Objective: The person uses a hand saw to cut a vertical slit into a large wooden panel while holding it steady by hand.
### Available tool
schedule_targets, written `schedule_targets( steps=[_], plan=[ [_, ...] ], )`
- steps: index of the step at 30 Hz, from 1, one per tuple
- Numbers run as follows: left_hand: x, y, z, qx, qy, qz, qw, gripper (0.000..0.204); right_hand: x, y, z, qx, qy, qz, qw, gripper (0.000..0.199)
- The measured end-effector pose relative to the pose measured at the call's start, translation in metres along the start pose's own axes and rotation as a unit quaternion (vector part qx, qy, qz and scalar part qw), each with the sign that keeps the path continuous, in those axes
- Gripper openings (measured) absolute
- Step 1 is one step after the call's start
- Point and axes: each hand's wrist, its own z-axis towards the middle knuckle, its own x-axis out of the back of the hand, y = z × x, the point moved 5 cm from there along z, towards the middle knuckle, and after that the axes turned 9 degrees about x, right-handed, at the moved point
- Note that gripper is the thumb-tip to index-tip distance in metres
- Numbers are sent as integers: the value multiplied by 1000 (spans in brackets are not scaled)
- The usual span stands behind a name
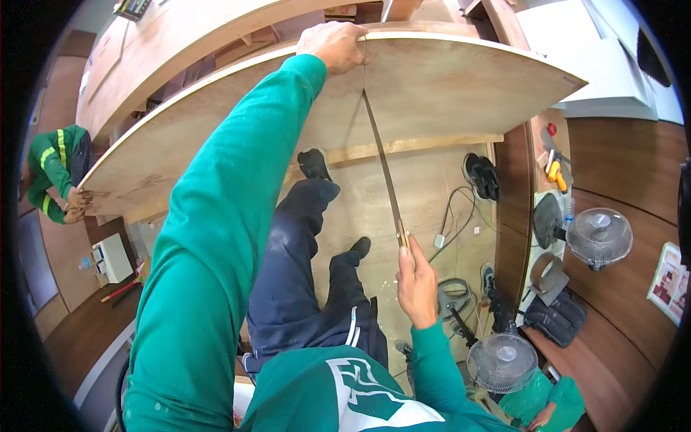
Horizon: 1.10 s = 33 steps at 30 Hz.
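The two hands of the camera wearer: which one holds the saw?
The right hand, lower in the picture, gripping the saw by its handle. The left hand instead rests at the board's upper edge.

Saw [385,165] in right hand [417,284], panel [461,86] ahead.

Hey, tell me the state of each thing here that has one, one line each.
Wide pale plywood panel: held at its upper edge and left end.
Long thin metal saw: gripped, blade pointing toward the panel.
Bare left hand: curled over the panel's upper edge.
Bare right hand: closed on the saw.
Upper round wire-caged fan: spinning or still, cannot tell.
Pair of black shoes: unworn.
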Motion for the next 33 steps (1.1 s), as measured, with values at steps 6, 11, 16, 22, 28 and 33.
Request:
schedule_targets(
  steps=[6,11,16,22,28,33],
  plan=[
    [-1,24,3,-7,-5,-6,1000,66,-39,-34,155,159,93,-18,983,58],
    [-3,15,3,-24,36,-10,999,75,-52,-83,213,220,127,7,967,58],
    [-15,5,17,-18,-8,-12,1000,75,-37,-13,103,151,88,8,985,59],
    [-11,0,24,-43,27,-26,998,62,-19,29,-3,120,83,43,988,60],
    [-12,41,19,-54,9,-28,998,56,-40,-48,218,165,122,36,978,53],
    [-26,18,29,-27,-33,-111,993,44,-43,-71,226,164,108,61,979,51]
  ],
)
